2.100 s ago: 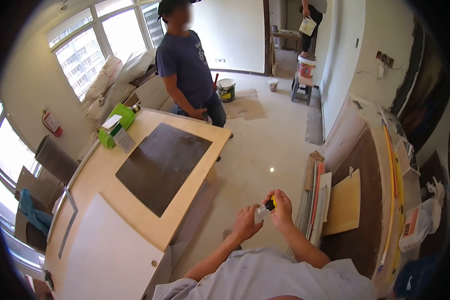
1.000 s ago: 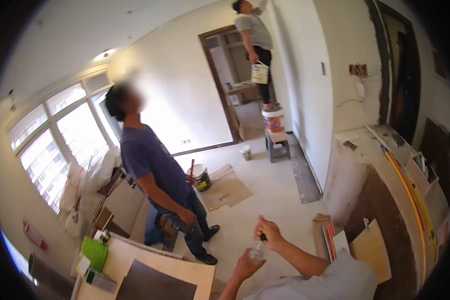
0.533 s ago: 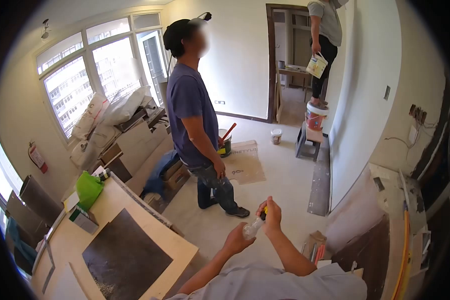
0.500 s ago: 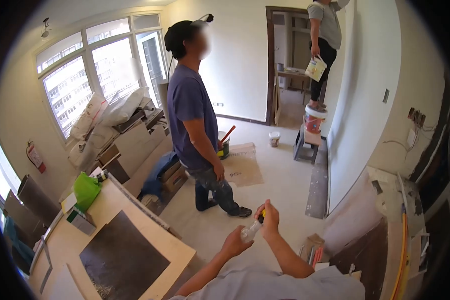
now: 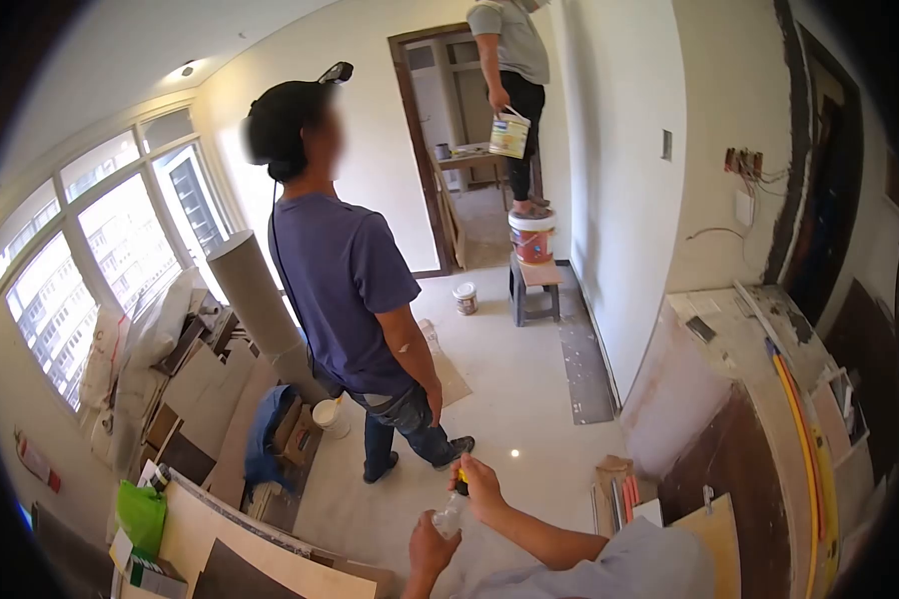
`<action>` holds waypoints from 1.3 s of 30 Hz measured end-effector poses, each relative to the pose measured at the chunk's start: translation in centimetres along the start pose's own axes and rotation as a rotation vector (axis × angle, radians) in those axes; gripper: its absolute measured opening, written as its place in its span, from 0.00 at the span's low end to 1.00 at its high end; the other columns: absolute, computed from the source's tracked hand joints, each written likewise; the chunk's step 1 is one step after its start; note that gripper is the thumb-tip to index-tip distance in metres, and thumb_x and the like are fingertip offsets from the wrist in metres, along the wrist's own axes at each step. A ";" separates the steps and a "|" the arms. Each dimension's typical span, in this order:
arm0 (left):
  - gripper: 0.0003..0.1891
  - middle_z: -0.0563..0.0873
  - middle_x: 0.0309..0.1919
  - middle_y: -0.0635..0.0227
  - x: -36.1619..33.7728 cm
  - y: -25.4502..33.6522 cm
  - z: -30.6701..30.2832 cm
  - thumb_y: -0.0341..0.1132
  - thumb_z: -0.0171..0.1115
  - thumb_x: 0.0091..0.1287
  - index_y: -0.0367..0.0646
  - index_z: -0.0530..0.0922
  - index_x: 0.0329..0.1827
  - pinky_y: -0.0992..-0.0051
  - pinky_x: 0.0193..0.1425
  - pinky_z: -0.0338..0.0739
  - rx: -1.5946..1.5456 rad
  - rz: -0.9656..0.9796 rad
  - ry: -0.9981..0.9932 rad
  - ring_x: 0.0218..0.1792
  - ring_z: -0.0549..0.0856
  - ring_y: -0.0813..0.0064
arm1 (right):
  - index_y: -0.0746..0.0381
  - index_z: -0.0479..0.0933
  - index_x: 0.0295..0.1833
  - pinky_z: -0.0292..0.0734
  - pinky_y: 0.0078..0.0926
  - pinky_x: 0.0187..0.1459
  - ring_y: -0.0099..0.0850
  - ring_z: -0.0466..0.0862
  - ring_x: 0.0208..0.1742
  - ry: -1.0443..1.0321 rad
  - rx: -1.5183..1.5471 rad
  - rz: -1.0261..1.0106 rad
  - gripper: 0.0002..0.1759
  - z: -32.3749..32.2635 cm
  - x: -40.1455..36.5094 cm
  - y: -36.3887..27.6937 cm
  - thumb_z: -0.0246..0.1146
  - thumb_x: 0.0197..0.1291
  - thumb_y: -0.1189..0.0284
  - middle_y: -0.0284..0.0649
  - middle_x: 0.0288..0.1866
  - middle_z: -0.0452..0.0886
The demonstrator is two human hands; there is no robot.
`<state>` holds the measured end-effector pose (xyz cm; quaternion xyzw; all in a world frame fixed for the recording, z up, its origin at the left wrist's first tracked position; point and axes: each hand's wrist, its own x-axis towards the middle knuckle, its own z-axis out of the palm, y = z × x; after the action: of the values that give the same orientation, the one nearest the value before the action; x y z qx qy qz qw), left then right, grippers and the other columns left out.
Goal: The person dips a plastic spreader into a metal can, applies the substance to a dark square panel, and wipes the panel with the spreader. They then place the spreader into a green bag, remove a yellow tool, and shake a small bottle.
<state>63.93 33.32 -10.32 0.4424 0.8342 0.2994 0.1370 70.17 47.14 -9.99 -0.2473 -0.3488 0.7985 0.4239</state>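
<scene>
My left hand (image 5: 434,544) is closed around a clear, bulb-shaped object (image 5: 449,520) that looks like glass or plastic. Just above it, my right hand (image 5: 480,490) pinches a small black-and-yellow piece (image 5: 461,483) at the narrow end of the clear object. I cannot tell exactly what the two parts are. Both hands are held out in front of my body, over the pale floor (image 5: 529,499).
A person in a purple shirt (image 5: 345,280) stands ahead of me. Farther back, another person holding a pail (image 5: 509,135) stands on a bucket (image 5: 531,238) set on a stool (image 5: 535,285). A worktable (image 5: 195,524) is at left, a cluttered ledge (image 5: 714,299) at right.
My view has swung right and up, so people and room sit farther left. The person in purple looks nearer. My hands keep hold of the same object.
</scene>
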 end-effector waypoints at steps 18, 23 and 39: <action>0.29 0.79 0.41 0.60 6.7 6.4 -7.6 0.29 0.73 0.45 0.42 0.70 0.52 0.62 0.50 0.70 0.529 0.326 0.120 0.47 0.78 0.58 | 0.65 0.72 0.38 0.73 0.43 0.55 0.42 0.78 0.41 0.177 0.758 0.306 0.22 2.3 3.1 -8.1 0.44 0.72 0.57 0.45 0.34 0.77; 0.29 0.79 0.43 0.59 7.4 5.9 -7.3 0.28 0.71 0.46 0.42 0.70 0.54 0.62 0.51 0.69 0.623 0.355 0.079 0.49 0.78 0.58 | 0.64 0.71 0.37 0.72 0.42 0.56 0.41 0.78 0.42 0.174 0.833 0.278 0.19 0.6 3.1 -6.2 0.48 0.71 0.59 0.45 0.35 0.77; 0.18 0.78 0.36 0.63 7.9 5.7 -10.0 0.23 0.58 0.52 0.41 0.72 0.48 0.63 0.49 0.69 0.779 0.433 0.247 0.42 0.79 0.62 | 0.60 0.69 0.33 0.74 0.42 0.56 0.38 0.78 0.41 0.133 0.913 0.374 0.15 2.9 3.8 -4.4 0.49 0.71 0.63 0.41 0.33 0.76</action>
<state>58.22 38.45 1.34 0.5858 0.7831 0.0359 -0.2056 68.41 51.11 -5.17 -0.1451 0.1144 0.9147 0.3595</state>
